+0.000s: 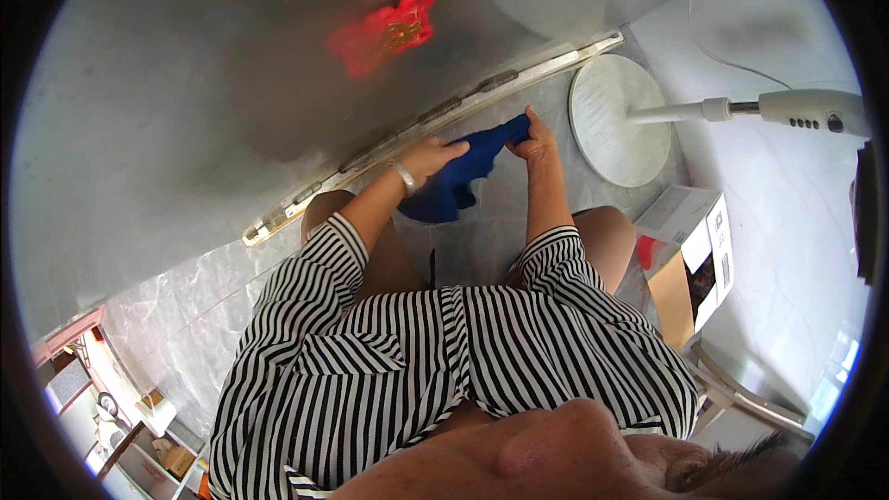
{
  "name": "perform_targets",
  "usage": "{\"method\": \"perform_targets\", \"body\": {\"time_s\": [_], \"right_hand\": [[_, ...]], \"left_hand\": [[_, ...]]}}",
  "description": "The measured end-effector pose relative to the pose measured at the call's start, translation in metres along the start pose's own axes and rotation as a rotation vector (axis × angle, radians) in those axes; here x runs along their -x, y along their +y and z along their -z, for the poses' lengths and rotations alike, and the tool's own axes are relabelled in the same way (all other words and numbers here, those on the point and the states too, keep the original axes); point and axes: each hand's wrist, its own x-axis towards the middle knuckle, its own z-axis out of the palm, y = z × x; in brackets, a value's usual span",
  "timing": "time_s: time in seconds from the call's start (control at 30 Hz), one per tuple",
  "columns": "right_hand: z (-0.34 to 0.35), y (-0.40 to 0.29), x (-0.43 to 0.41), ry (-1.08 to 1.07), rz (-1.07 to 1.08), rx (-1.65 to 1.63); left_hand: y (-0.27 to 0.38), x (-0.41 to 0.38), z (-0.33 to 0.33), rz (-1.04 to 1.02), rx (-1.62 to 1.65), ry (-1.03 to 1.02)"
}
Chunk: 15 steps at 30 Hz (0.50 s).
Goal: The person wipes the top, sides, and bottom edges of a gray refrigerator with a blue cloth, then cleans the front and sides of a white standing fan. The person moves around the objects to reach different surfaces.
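A dark blue cloth [451, 184] hangs between my two hands, above the grey tiled floor and between my knees. My left hand [427, 160], with a pale bracelet at the wrist, grips the cloth's upper edge close to the bottom rim of a large metallic grey door or panel [208, 118]. The far corner of the cloth is pinched in my right hand [533, 139], to the left of a round white stand base. A red decoration [389, 31] with gold marks is on the panel.
The white round base [611, 121] of a pedestal fan or similar stand is at the right, its pole reaching toward the wall. Nearer me stands an opened cardboard box [684, 243], with a chair [736, 389] behind it. Shelves [149, 462] with items are at lower left.
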Motion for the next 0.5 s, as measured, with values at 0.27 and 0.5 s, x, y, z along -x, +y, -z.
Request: {"method": "perform_targets", "body": {"time_s": [0.27,0.5], "right_hand": [[-0.006,-0.036,-0.106,-0.082,0.701,0.523],[-0.026,-0.020,-0.069,0.062,1.074,1.748]], "left_hand": [[0.035,-0.045,-0.046,-0.020,0.193,-0.087],[-0.005,-0.069,-0.036,-0.014,0.110,0.021]]}}
